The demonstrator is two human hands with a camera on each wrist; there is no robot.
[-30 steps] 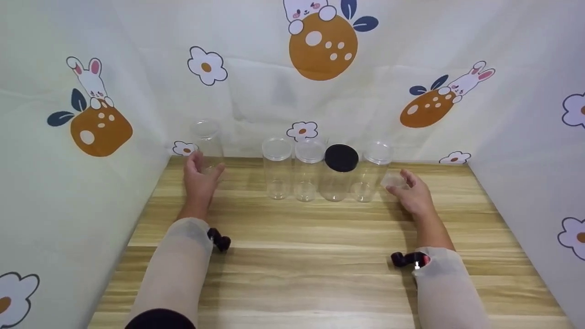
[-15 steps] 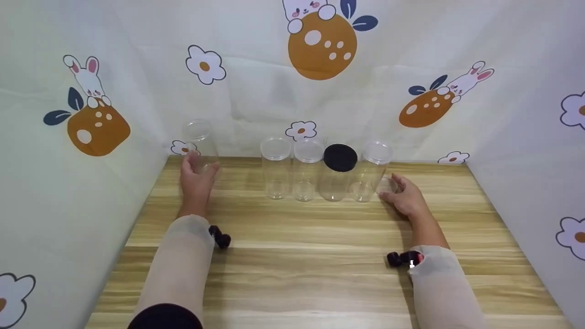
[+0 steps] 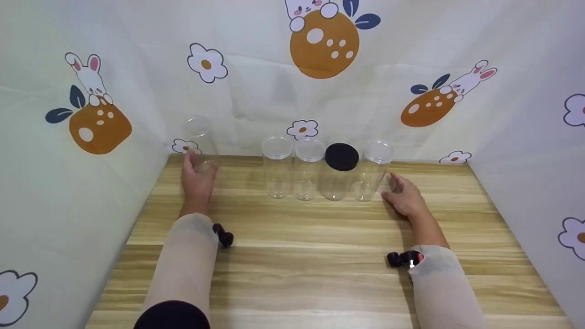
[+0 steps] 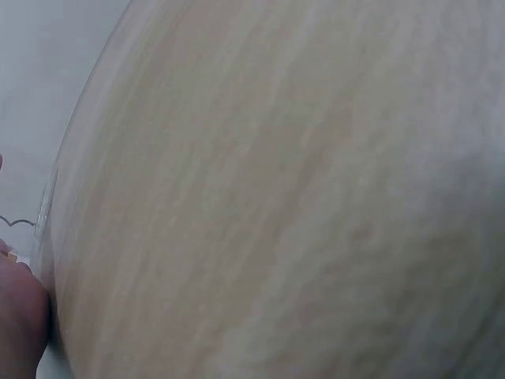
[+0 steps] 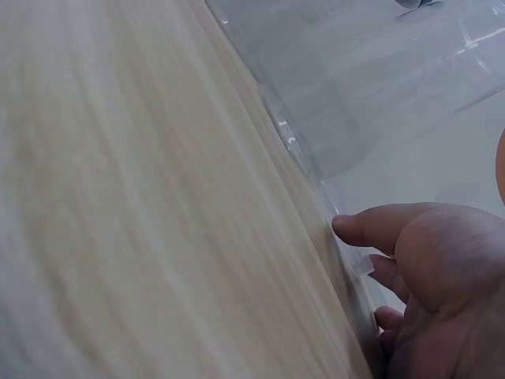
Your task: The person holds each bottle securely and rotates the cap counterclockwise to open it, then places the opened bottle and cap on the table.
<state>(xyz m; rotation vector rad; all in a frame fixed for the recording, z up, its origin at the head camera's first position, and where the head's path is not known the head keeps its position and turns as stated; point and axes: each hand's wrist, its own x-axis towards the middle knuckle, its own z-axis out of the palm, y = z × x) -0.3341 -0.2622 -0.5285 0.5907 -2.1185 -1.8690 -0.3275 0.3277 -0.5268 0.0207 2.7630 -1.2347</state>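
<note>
At the back left, my left hand (image 3: 199,180) grips the lower part of a tall clear jar (image 3: 206,144), thumb on its right side and fingers on its left. This jar stands apart from a row of lidded jars: two with clear lids, a clear jar with a black lid (image 3: 342,156), and a clear-lidded jar (image 3: 378,153) at the right end. Beside that end jar, my right hand (image 3: 406,197) pinches a small clear plastic piece (image 3: 388,183). In the right wrist view its clear edge (image 5: 359,260) shows between thumb and fingers, low over the table. Its exact kind is unclear.
The wooden table (image 3: 311,269) stretches in front of the row. A cloth backdrop (image 3: 256,96) with printed rabbits, oranges and flowers rises close behind the jars and along both sides. A black wrist camera (image 3: 224,236) sits on each sleeve.
My left hand has shifted slightly left with the tall jar. The right hand has moved left with the small clear piece, up against the end jar. The row has not moved.
</note>
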